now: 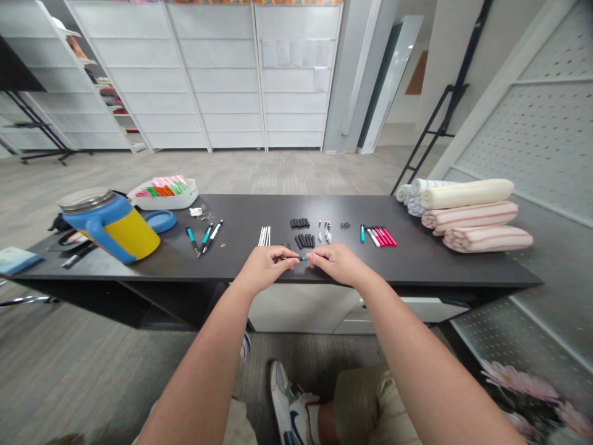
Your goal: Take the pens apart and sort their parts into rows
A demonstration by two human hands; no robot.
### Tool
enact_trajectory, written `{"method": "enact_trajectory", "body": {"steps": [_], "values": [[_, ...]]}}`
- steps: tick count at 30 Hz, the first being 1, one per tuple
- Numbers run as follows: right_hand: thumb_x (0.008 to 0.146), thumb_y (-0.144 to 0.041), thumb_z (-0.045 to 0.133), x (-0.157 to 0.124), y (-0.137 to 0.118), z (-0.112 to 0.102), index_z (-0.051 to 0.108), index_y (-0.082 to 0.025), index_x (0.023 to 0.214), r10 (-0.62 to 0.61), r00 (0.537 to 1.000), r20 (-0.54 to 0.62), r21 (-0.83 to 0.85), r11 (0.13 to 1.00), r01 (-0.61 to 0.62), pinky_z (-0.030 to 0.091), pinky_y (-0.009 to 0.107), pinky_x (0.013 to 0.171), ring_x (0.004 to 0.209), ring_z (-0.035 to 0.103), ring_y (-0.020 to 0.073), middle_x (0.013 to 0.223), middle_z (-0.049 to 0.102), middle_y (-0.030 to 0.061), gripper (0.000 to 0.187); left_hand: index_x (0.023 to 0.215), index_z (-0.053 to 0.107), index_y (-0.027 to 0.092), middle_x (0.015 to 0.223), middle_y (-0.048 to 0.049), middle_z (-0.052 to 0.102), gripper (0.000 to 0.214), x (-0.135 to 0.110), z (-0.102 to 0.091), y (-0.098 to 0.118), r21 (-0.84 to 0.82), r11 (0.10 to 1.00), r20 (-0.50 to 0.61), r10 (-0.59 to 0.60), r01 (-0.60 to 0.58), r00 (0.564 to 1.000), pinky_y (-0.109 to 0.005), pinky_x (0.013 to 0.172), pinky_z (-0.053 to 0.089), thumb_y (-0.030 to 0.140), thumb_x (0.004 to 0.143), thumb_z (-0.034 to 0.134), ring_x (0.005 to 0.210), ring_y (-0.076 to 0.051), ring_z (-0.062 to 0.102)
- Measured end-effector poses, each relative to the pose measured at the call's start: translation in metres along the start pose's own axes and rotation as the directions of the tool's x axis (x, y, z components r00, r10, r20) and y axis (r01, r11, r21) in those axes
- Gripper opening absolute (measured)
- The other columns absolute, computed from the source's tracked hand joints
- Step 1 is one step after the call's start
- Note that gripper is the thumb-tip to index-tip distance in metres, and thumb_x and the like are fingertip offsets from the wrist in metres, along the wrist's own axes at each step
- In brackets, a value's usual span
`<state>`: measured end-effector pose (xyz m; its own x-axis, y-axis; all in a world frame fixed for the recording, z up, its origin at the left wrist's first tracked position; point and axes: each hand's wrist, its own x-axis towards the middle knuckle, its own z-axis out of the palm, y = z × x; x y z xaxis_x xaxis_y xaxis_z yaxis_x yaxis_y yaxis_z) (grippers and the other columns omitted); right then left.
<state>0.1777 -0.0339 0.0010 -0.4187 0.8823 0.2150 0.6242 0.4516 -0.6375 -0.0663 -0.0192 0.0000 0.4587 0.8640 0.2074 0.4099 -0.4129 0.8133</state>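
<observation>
Pen Parts on a Dark Tabletop, One Piece Held Between Two Hands

Held item: slim black-and-teal pen piece (303, 258), one, above the near edge of the dark tabletop (250, 210), roughly level. Left hand (269, 267): fingertips pinched closed on its black end. Right hand (337, 262): thumb and fingers likewise closed on its teal end. The fingers cover much of the piece.

Loose parts, just beyond the hands: white refill rods (264, 236), a small bundle laid side by side, behind the left hand; upper row of short black grips (299, 222); lower row of black grips (304, 240), nearest the held piece; small white and clear fittings (328, 235), right of both rows; small metallic springs (345, 225), in a little pile.

Right of these, in one line: teal barrel (362, 233), one; white barrel (372, 238), one; red barrels (384, 236), several, side by side.

Left of the rods: pens, three, two teal-and-black (206, 233) and one white-and-black (214, 235).

Surroundings: yellow-and-blue jug (134, 228), tilted in view; blue lid (160, 220), beside it; white basket (188, 196) of colourful packets; rolled towels (486, 238), stacked at the right end.
</observation>
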Motion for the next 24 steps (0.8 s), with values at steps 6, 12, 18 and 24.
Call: {"method": "enact_trajectory", "body": {"steps": [6,12,18,24], "values": [[0.102,-0.049,0.051,-0.002,0.001,-0.002,0.073,-0.021,0.078,0.015,1.000,-0.017,0.002,1.000,-0.015,0.038,0.026,0.067,0.070,0.061,0.0140,0.074,0.071,-0.0009,0.044,0.101,0.081,0.022,0.082,-0.0032,0.079,0.028,-0.001,-0.004,-0.002,-0.026,0.999,-0.013,-0.019,0.019,1.000,-0.025,0.069,0.050,0.044,0.089,0.070,0.077,-0.018,0.072],[0.102,-0.051,0.048,-0.007,0.007,-0.007,0.072,-0.020,0.076,0.059,0.995,-0.084,0.012,0.998,-0.058,0.038,0.027,0.067,0.068,0.060,0.0157,0.068,0.068,0.0001,0.048,0.105,0.075,0.017,0.092,-0.0063,0.078,0.038,-0.004,-0.013,-0.005,-0.160,0.986,-0.158,-0.071,0.046,0.985,-0.024,0.064,0.049,0.047,0.081,0.079,0.072,-0.015,0.066],[0.102,-0.049,0.050,-0.003,0.002,0.000,0.074,-0.021,0.079,0.001,1.000,0.030,-0.066,0.998,0.001,0.034,0.027,0.062,0.064,0.058,0.0143,0.070,0.070,-0.0003,0.044,0.131,0.069,0.025,0.108,-0.0045,0.077,0.068,-0.001,0.004,0.001,-0.049,0.996,-0.013,0.068,-0.069,0.998,-0.026,0.072,0.049,0.044,0.069,0.090,0.084,-0.017,0.064],[0.102,-0.048,0.052,-0.002,0.000,0.004,0.078,-0.023,0.081,-0.013,0.998,0.057,-0.134,0.991,0.020,0.030,0.027,0.060,0.061,0.057,0.0134,0.068,0.071,-0.0002,0.041,0.098,0.083,0.026,0.088,-0.0013,0.079,0.019,0.002,0.010,0.004,0.049,0.995,0.065,0.082,-0.085,0.995,-0.026,0.068,0.045,0.038,0.089,0.071,0.076,-0.016,0.066]]}}
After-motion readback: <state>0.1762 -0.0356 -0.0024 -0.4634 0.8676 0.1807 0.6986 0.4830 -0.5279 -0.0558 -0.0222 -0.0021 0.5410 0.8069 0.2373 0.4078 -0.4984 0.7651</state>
